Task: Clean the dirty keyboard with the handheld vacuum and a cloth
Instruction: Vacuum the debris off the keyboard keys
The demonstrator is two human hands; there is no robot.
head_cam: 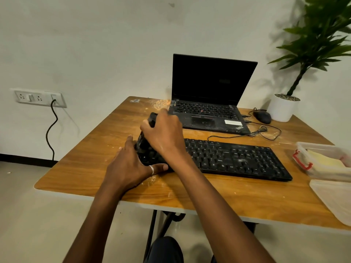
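A black keyboard (pixel 237 158) with pale dust on its keys lies across the wooden table (pixel 218 194). My right hand (pixel 165 131) grips a black handheld vacuum (pixel 152 118), whose lower end points down onto the keyboard's left end. My left hand (pixel 131 166), a ring on the thumb, holds the keyboard's left edge, thumb along the front edge and fingers at its left side. Most of the vacuum is hidden behind my right hand. No cloth is in view.
An open black laptop (pixel 209 103) stands behind the keyboard, with a wired mouse (pixel 263 116) and a potted plant (pixel 284 107) to its right. A clear lidded box (pixel 326 160) and a plastic bag (pixel 334 198) sit at the right edge. Crumbs speckle the tabletop.
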